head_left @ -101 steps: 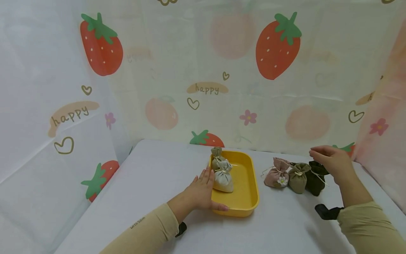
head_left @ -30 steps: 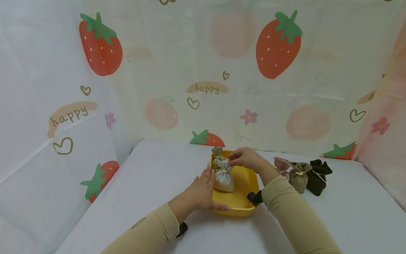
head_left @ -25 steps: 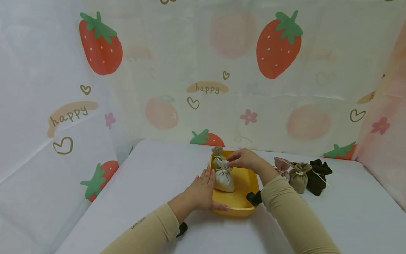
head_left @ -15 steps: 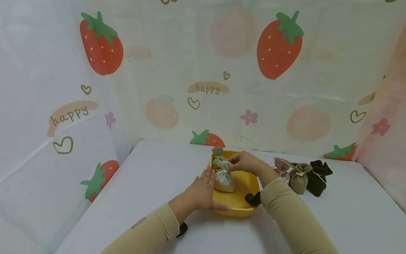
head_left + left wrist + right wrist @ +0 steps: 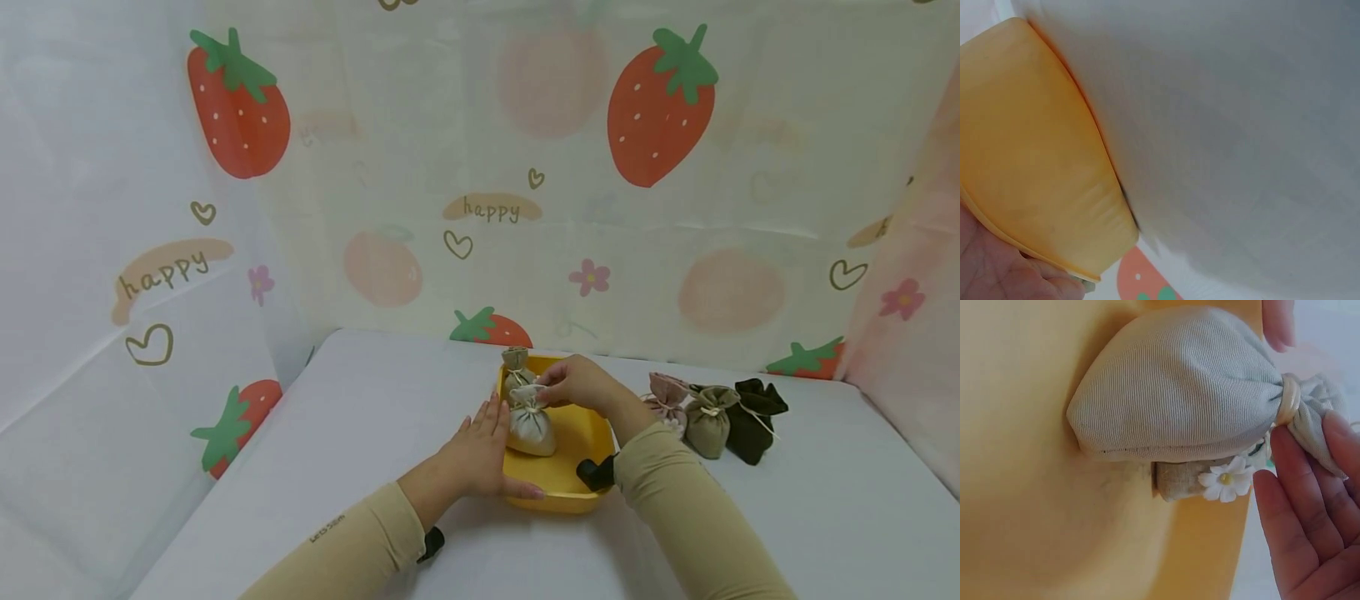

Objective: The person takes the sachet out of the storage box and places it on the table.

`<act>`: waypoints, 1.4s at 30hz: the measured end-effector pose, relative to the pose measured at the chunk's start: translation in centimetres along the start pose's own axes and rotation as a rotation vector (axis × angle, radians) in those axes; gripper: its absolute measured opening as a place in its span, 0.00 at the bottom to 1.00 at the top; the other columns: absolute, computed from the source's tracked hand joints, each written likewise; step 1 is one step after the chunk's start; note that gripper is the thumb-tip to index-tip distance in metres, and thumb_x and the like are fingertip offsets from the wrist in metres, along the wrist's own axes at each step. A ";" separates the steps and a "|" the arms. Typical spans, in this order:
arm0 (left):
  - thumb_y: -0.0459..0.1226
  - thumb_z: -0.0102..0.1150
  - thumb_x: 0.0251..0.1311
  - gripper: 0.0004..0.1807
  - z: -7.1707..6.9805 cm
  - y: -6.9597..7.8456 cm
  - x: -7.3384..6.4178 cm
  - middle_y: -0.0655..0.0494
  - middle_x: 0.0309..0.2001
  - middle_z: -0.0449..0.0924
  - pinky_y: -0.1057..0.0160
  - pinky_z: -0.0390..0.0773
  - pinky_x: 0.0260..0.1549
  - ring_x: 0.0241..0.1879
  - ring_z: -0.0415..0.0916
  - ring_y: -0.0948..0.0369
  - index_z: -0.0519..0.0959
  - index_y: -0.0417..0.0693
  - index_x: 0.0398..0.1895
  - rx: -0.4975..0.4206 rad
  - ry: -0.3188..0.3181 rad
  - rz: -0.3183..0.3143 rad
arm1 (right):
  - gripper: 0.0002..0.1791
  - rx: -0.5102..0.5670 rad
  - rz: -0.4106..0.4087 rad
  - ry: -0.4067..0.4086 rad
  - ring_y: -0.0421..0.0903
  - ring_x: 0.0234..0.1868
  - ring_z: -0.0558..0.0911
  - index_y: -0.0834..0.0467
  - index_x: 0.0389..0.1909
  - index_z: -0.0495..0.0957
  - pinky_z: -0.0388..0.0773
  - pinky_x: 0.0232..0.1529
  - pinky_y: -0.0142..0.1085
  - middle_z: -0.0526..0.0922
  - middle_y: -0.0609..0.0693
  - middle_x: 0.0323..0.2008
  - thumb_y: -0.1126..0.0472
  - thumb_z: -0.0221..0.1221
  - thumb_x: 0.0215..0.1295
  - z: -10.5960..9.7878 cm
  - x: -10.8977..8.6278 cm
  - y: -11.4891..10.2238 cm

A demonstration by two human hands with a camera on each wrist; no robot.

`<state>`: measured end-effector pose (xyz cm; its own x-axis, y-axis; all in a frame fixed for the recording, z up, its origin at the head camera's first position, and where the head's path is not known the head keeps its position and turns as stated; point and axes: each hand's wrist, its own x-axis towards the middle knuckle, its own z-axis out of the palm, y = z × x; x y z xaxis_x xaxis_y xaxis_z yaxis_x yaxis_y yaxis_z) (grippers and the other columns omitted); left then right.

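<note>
A yellow tray stands on the table with two small drawstring pouches along its left side. My left hand rests against its left rim, fingers straight and thumb along the front edge; the left wrist view shows that hand by the tray's outer wall. My right hand pinches the gathered top of the white pouch. In the right wrist view the thumb and fingers of this hand are at the pouch's tied neck. A khaki pouch sits behind it, with a white flower.
To the tray's right stand a pink pouch, partly hidden by my right arm, an olive pouch and a dark pouch. A white cloth covers the table. Behind hangs a strawberry-printed curtain.
My right hand has come left from above the dark pouch to the white pouch's top, then shifted slightly there. My left hand has stayed on the tray.
</note>
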<state>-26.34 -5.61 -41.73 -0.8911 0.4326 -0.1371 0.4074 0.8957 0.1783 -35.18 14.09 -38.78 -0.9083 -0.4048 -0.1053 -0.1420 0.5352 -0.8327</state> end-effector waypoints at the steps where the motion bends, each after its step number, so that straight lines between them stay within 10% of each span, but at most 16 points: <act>1: 0.81 0.40 0.27 0.73 0.0 0.0 0.0 0.44 0.72 0.31 0.50 0.46 0.65 0.71 0.33 0.51 0.37 0.40 0.71 0.002 0.001 0.001 | 0.06 -0.002 0.002 0.006 0.46 0.32 0.82 0.61 0.33 0.83 0.79 0.40 0.38 0.83 0.50 0.28 0.62 0.63 0.56 0.0 0.0 0.0; 42: 0.81 0.40 0.26 0.74 -0.3 0.3 0.1 0.43 0.72 0.33 0.50 0.47 0.65 0.71 0.34 0.51 0.38 0.39 0.71 0.013 -0.001 -0.006 | 0.08 -0.108 -0.046 0.173 0.51 0.37 0.81 0.57 0.34 0.84 0.77 0.43 0.42 0.83 0.49 0.30 0.58 0.63 0.57 -2.8 -2.1 -3.4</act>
<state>-26.39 -5.28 -41.37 -0.8933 0.4273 -0.1395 0.4045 0.8995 0.1650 -33.93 15.20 -34.21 -0.9528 -0.3017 0.0342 -0.2173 0.5991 -0.7706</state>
